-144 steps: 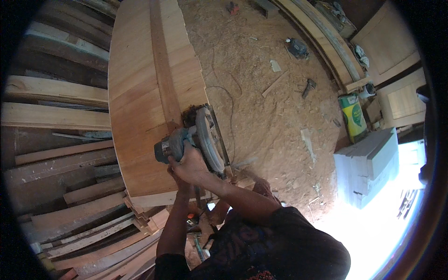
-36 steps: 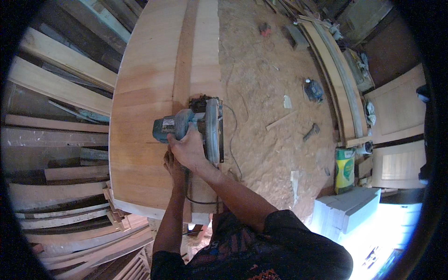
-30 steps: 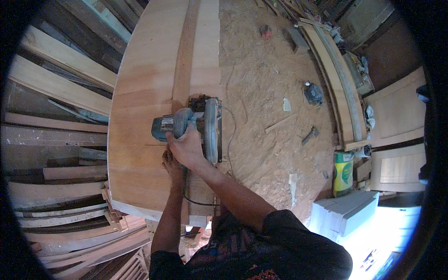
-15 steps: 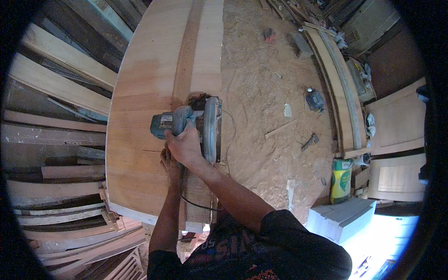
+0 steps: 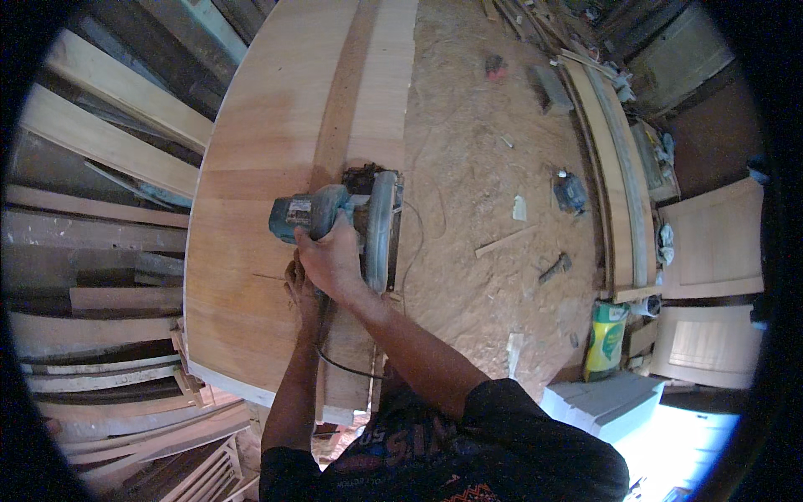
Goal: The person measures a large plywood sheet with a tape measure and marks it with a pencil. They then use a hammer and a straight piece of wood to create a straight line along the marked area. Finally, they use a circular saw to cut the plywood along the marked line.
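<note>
we are mid-cut along a wide wooden panel (image 5: 268,209) lying on the tabletop: our right hand (image 5: 335,259) has its fingers wrapped tight around the handle of a blue circular saw (image 5: 343,219), which sits on the panel's right part with its blade guard just beside a darker strip of wood (image 5: 347,92) running away from us. our left hand (image 5: 301,289) rests flat on the panel just behind the saw, fingers spread narrow, holding nothing. the saw's cord (image 5: 351,368) trails back toward us. we judge the rip cut to be partway along; the next move calls for a steady forward push, keeping the blade tracking the strip's edge. sawdust covers the floor (image 5: 485,209).
</note>
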Motion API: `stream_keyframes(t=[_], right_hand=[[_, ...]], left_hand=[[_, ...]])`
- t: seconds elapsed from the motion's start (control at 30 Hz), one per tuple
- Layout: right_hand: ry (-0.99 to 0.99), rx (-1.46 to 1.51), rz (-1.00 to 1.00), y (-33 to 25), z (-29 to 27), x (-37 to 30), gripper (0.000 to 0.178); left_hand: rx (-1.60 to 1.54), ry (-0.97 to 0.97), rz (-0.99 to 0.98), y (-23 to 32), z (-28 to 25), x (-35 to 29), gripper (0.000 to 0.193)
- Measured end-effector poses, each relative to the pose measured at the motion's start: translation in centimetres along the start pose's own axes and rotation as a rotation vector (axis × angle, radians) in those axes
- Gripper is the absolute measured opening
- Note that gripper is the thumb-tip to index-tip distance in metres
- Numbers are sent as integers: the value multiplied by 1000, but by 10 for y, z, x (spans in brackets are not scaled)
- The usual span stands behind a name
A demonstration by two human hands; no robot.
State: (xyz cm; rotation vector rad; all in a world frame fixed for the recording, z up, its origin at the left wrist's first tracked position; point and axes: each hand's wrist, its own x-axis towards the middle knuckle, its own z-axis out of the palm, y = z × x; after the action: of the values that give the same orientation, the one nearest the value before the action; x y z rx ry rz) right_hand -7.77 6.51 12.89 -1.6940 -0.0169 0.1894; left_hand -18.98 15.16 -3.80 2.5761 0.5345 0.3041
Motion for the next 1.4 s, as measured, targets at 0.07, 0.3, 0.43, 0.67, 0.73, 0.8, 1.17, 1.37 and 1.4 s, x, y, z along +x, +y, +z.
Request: stream_keyframes(t=[0.07, 0.3, 0.43, 0.67, 0.73, 0.8, 1.17, 1.37, 1.4], right_hand=[[-18, 13, 43, -5, -4, 0, 36], [-81, 13, 44, -14, -8, 12, 43], [-43, 8, 30, -10, -6, 17, 39], [1, -18, -7, -6, -1, 29, 38], [-20, -10, -1, -7, -2, 33, 38], [-47, -12, 44, -9, -4, 36, 37], [-25, 62, -15, -13, -8, 63, 39], [-64, 137, -50, -7, -7, 85, 45], [-57, 144, -63, -7, -7, 87, 46]], left_hand=[[-68, 5, -30, 5, -2, 4, 73], [-167, 18, -98, -7, 14, 16, 76], [-165, 23, -113, -8, 20, 23, 78], [-175, 28, -137, 7, 17, 38, 81], [-163, 7, -147, 13, 13, 40, 82], [-162, -43, -168, 18, 9, 43, 83], [-505, 7, -195, -13, 55, 65, 86], [-217, 77, -128, -9, 68, 92, 77], [-89, 64, -119, -4, 64, 91, 76]])
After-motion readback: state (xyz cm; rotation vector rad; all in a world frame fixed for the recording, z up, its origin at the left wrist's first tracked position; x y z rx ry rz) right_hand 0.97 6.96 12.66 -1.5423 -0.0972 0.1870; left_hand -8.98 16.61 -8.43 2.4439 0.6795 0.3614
